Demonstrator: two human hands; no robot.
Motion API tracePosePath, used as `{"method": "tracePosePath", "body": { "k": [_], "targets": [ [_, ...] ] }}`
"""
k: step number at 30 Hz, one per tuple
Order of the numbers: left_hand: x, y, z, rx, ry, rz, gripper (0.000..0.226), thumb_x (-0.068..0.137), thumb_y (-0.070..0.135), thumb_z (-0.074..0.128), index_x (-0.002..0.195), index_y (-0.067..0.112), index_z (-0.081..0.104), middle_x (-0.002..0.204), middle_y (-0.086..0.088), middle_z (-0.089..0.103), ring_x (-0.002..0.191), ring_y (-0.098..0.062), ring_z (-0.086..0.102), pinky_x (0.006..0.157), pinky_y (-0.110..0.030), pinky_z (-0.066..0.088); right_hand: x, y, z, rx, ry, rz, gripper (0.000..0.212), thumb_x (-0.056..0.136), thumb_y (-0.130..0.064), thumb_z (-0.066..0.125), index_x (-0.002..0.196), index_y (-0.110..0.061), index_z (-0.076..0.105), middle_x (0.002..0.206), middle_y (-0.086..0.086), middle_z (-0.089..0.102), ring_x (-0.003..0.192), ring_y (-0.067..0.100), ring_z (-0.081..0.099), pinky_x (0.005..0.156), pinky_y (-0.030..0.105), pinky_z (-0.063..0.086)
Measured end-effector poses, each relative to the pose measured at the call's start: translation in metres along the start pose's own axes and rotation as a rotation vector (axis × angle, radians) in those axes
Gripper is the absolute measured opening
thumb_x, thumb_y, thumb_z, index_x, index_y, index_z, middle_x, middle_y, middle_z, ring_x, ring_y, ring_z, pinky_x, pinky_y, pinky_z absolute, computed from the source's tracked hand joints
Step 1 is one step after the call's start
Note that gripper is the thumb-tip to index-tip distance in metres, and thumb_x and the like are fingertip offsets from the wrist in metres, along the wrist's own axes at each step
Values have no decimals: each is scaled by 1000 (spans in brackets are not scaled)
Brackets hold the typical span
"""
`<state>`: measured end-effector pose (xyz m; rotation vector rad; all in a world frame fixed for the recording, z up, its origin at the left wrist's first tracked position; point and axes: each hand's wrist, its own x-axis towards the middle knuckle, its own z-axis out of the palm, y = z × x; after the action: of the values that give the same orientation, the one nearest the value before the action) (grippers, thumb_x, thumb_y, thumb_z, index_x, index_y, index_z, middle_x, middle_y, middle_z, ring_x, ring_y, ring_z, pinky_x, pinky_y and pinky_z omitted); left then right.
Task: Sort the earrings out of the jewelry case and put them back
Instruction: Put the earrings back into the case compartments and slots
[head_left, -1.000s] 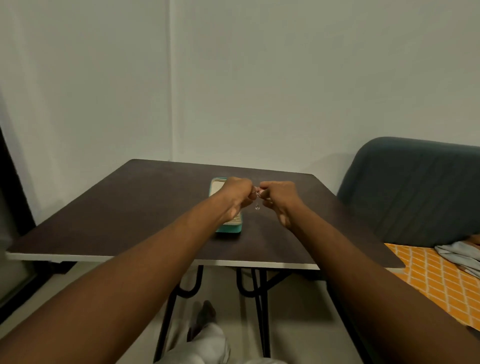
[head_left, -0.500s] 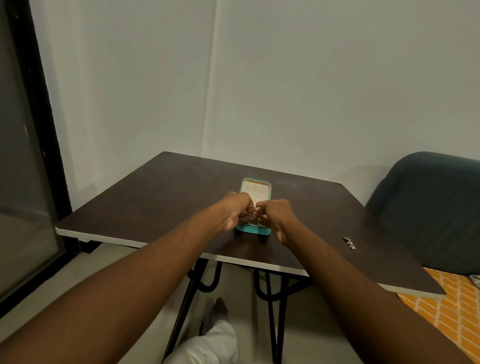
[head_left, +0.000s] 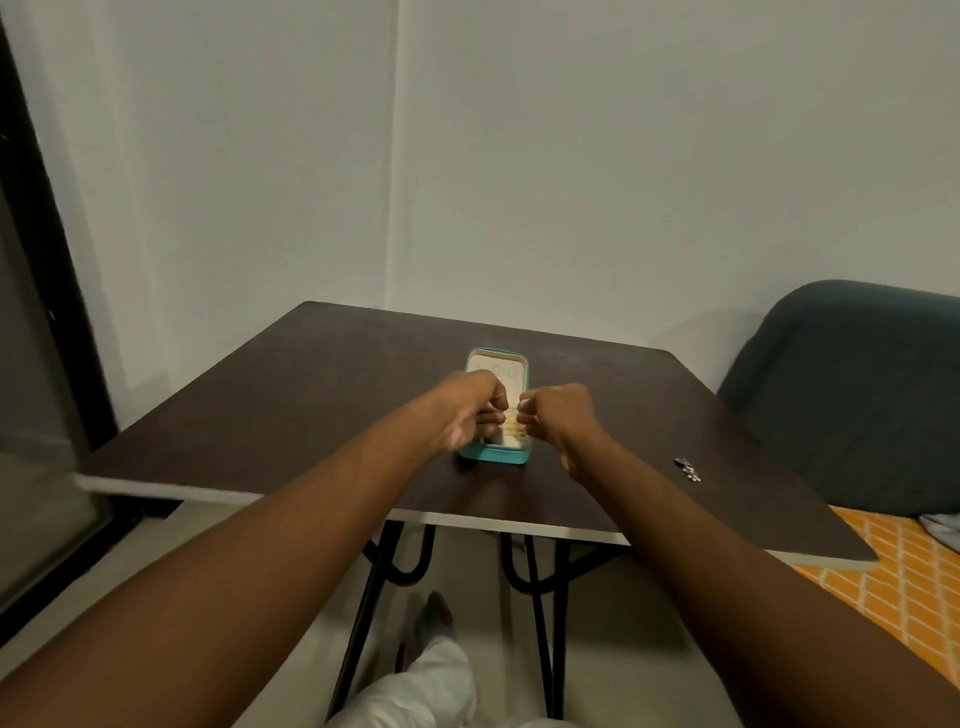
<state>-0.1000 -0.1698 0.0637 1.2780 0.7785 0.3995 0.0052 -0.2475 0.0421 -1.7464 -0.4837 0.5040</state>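
Observation:
A small teal jewelry case (head_left: 497, 456) lies open in the middle of the dark table (head_left: 291, 400), its pale lining showing a few earrings at the far end. My left hand (head_left: 470, 410) and my right hand (head_left: 558, 415) hover just over the case's near half, fingers pinched and almost touching. Between the fingertips is a small gold-coloured earring (head_left: 511, 418); which hand grips it is hard to tell. A small silver pair of earrings (head_left: 688, 469) lies loose on the table to the right.
A dark green cushioned chair (head_left: 852, 389) stands at the right behind the table. An orange patterned cloth (head_left: 904, 571) lies lower right. A dark door frame (head_left: 47, 260) runs along the left. My leg in white trousers (head_left: 415, 691) shows below the table.
My view has swung left and down, so the case and table sit further right in frame. Both hands have dropped from above the table to just over the case.

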Motion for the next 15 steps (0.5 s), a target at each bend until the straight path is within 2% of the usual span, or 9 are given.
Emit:
{"method": "tracePosePath", "body": {
  "k": [2, 5, 7, 9, 10, 12, 15],
  "targets": [
    [-1, 0, 25, 10, -15, 8, 11, 86, -7, 50, 86, 4, 51, 96, -19, 59, 86, -23, 57, 78, -30, 52, -4, -3, -29, -19, 17, -23, 30, 87, -7, 58, 114, 3, 67, 101, 17, 69, 86, 24, 65, 89, 46, 56],
    [2, -4, 64, 34, -49, 37, 12, 92, -1, 50, 84, 6, 54, 93, -15, 60, 91, -22, 58, 92, -35, 52, -12, -5, -68, -99, 54, -88, 26, 90, -3, 56, 111, 10, 66, 91, 15, 65, 83, 26, 61, 81, 46, 55],
    [6, -11, 92, 57, -107, 51, 14, 100, 12, 50, 89, 13, 58, 97, -11, 59, 93, -21, 56, 86, -33, 48, -14, -1, -93, -151, 93, -117, 25, 91, 2, 54, 109, 15, 64, 93, 25, 68, 88, 36, 67, 83, 46, 55],
    [12, -21, 119, 74, -173, 45, 16, 105, 29, 46, 99, 18, 57, 99, -9, 56, 89, -19, 52, 77, -31, 45, -11, 7, -120, -124, 128, -52, 30, 90, 1, 53, 116, 13, 63, 112, 29, 67, 107, 41, 63, 97, 53, 52],
    [16, -26, 132, 85, -201, 34, 21, 106, 36, 43, 102, 19, 55, 100, -9, 54, 87, -18, 50, 74, -29, 44, -7, 12, -134, -128, 133, -28, 31, 90, -1, 53, 117, 10, 63, 116, 27, 66, 111, 40, 61, 99, 54, 50],
    [24, -35, 158, 114, -239, 2, 30, 106, 47, 35, 110, 20, 50, 103, -10, 52, 87, -19, 47, 75, -29, 43, 2, 24, -158, -169, 147, -1, 29, 90, -6, 54, 114, 6, 66, 117, 25, 67, 101, 35, 68, 93, 49, 54],
    [28, -44, 188, 81, -282, -55, 58, 103, 58, 29, 140, 14, 41, 108, -8, 50, 89, -18, 48, 85, -29, 42, 17, 43, -181, -301, 201, -18, 29, 88, -1, 48, 106, 12, 67, 96, 29, 69, 78, 34, 64, 74, 43, 56]
  ]
}}
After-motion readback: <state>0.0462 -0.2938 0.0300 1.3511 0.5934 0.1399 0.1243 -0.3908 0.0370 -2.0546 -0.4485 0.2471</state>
